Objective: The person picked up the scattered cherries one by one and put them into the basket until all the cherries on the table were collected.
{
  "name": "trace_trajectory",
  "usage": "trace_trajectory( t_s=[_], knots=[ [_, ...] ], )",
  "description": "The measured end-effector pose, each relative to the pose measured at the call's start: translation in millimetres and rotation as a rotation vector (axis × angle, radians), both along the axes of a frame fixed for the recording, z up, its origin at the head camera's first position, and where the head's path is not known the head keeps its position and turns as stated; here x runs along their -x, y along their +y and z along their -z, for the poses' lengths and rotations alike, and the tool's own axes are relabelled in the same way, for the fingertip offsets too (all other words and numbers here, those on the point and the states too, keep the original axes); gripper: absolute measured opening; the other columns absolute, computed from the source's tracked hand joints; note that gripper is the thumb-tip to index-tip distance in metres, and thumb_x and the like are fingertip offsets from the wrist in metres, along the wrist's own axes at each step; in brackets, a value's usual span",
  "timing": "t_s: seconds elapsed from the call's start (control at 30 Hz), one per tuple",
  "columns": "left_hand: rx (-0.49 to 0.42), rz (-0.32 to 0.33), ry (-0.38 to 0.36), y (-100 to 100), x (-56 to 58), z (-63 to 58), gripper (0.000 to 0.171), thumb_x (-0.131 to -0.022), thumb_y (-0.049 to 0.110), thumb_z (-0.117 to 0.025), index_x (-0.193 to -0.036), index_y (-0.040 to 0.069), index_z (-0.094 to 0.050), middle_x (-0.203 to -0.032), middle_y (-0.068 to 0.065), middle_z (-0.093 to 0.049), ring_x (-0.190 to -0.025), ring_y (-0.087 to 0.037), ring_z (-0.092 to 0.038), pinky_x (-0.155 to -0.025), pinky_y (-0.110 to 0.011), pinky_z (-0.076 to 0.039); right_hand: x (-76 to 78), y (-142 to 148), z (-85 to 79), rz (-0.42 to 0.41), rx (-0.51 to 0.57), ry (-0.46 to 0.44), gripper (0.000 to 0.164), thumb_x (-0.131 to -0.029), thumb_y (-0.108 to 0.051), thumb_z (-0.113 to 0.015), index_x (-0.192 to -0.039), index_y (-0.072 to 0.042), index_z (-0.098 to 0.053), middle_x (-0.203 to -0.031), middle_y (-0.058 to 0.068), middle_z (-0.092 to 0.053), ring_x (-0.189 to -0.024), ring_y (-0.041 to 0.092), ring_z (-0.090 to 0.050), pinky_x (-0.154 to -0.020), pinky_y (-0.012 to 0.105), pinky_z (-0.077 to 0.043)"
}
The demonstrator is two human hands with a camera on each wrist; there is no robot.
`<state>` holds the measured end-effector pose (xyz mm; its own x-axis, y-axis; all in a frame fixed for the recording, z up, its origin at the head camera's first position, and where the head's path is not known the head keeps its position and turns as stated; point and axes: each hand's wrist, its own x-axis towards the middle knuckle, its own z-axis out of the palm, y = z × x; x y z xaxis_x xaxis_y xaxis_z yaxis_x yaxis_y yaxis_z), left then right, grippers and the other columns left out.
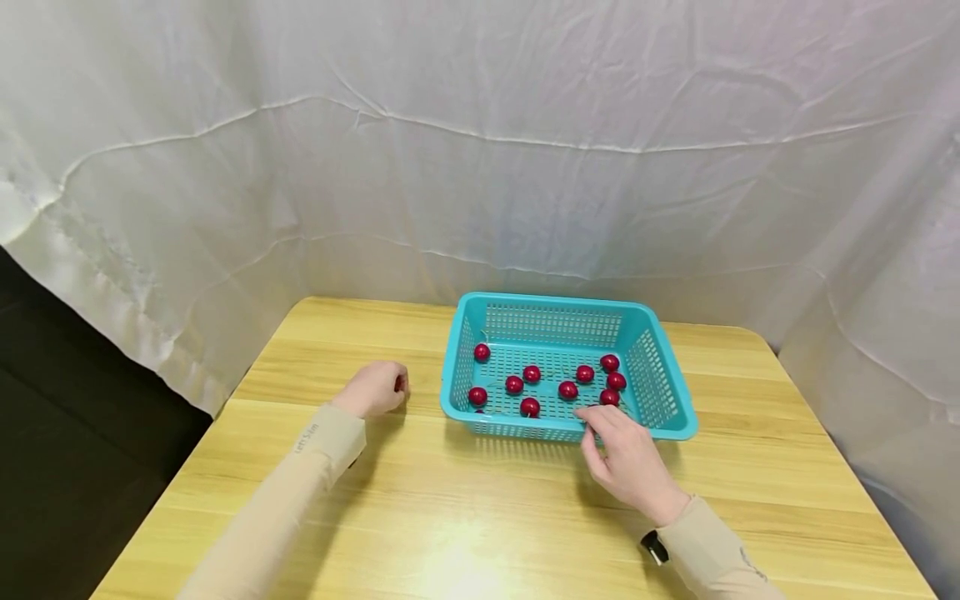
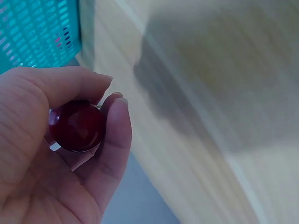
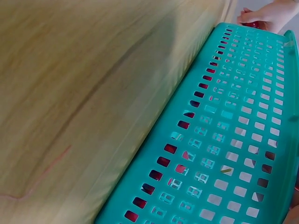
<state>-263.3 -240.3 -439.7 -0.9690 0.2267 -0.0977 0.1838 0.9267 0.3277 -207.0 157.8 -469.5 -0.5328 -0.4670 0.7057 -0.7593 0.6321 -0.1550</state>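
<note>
Left of the basket, my left hand [image 1: 375, 389] is close over the table. Its thumb and fingers curl round a dark red cherry [image 2: 77, 126], plain in the left wrist view. My right hand [image 1: 628, 460] reaches over the near rim of the turquoise basket [image 1: 678, 400], fingertips bent together just inside it. In the right wrist view only a bit of its fingers [image 3: 294, 215] shows at the right edge, with a red cherry [image 3: 296, 189] against them above the rim. Several cherries [image 1: 567, 390] with thin stems lie spread over the basket floor.
The basket stands on a light wooden table [image 1: 450, 500] toward its far side, its walls full of square holes. A pale curtain [image 1: 480, 200] hangs behind and around the table. A dark area [image 1: 82, 417] lies beyond the left edge.
</note>
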Motion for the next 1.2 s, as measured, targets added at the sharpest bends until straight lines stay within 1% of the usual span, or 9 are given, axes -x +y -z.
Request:
trace_trajectory(
  t_s=[0.07, 0.3, 0.5, 0.73, 0.83, 0.97, 1.07, 1.2],
  knots=[
    [-0.006, 0.001, 0.003, 0, 1.1, -3.8, 0.01, -0.086, 0.001, -0.061, -0.082, 0.01, -0.063, -0.074, -0.003, -0.058, -0.069, -0.017, -0.05, -0.064, -0.028, -0.041, 0.1, 0, 0.4, 0.0, -0.001, 0.008, 0.024, -0.082, 0.001, -0.062, -0.104, -0.002, -0.07, -0.095, 0.009, -0.073, -0.085, 0.02, -0.068, -0.07, 0.037, -0.059],
    [-0.006, 0.04, 0.062, 4, 8.9, -18.7, 0.012, -0.085, 0.0, -0.058, -0.079, 0.009, -0.061, -0.071, -0.003, -0.055, -0.067, -0.016, -0.048, -0.065, -0.028, -0.04, -1.0, 1, 0.2, 0.008, -0.011, 0.002, 0.024, -0.082, 0.0, -0.062, -0.104, -0.003, -0.071, -0.097, 0.007, -0.074, -0.086, 0.02, -0.069, -0.071, 0.037, -0.059],
    [0.002, 0.069, 0.099, 12, 16.0, -37.7, 0.011, -0.085, -0.001, -0.057, -0.079, 0.008, -0.061, -0.072, -0.004, -0.057, -0.069, -0.017, -0.049, -0.069, -0.031, -0.042, -0.8, 1, -0.1, 0.006, -0.014, 0.004, 0.022, -0.082, -0.001, -0.061, -0.102, -0.002, -0.071, -0.096, 0.008, -0.073, -0.086, 0.02, -0.069, -0.071, 0.038, -0.059],
    [0.009, 0.066, 0.134, 23, 25.0, -61.5, 0.006, -0.087, 0.004, -0.059, -0.083, 0.009, -0.062, -0.075, -0.004, -0.058, -0.071, -0.019, -0.052, -0.071, -0.032, -0.043, 1.1, 1, 0.1, -0.004, -0.024, 0.025, 0.022, -0.081, 0.0, -0.062, -0.102, -0.003, -0.071, -0.096, 0.007, -0.073, -0.086, 0.02, -0.069, -0.071, 0.037, -0.059],
    [0.023, 0.083, 0.16, 32, 28.8, -69.9, 0.005, -0.087, 0.006, -0.06, -0.084, 0.009, -0.062, -0.076, -0.003, -0.059, -0.072, -0.019, -0.053, -0.071, -0.032, -0.044, 1.3, 0, 0.3, -0.001, -0.029, 0.027, 0.023, -0.081, 0.0, -0.063, -0.102, -0.003, -0.071, -0.096, 0.007, -0.073, -0.087, 0.02, -0.069, -0.072, 0.037, -0.06],
    [0.039, 0.11, 0.18, 48, 31.2, -79.9, 0.007, -0.088, 0.006, -0.059, -0.083, 0.009, -0.063, -0.075, -0.003, -0.059, -0.072, -0.019, -0.053, -0.07, -0.031, -0.044, 1.0, 1, 1.1, 0.002, -0.033, 0.024, 0.022, -0.081, 0.0, -0.062, -0.101, -0.003, -0.071, -0.096, 0.007, -0.073, -0.087, 0.02, -0.069, -0.072, 0.037, -0.059],
    [0.034, 0.129, 0.175, 62, 32.2, -86.3, 0.007, -0.091, 0.007, -0.059, -0.085, 0.008, -0.063, -0.077, -0.005, -0.06, -0.072, -0.02, -0.054, -0.07, -0.031, -0.045, 0.6, 1, 1.6, 0.007, -0.038, 0.021, 0.022, -0.082, -0.001, -0.062, -0.101, -0.002, -0.072, -0.096, 0.007, -0.073, -0.087, 0.02, -0.069, -0.072, 0.037, -0.059],
    [0.027, 0.151, 0.155, 79, 34.1, -92.7, 0.004, -0.093, 0.008, -0.06, -0.092, 0.008, -0.064, -0.086, -0.006, -0.066, -0.076, -0.02, -0.057, -0.072, -0.03, -0.049, -0.1, 1, 1.4, 0.01, -0.043, 0.015, 0.022, -0.082, -0.001, -0.062, -0.102, -0.003, -0.071, -0.096, 0.007, -0.073, -0.087, 0.02, -0.068, -0.072, 0.037, -0.059]
  ],
)
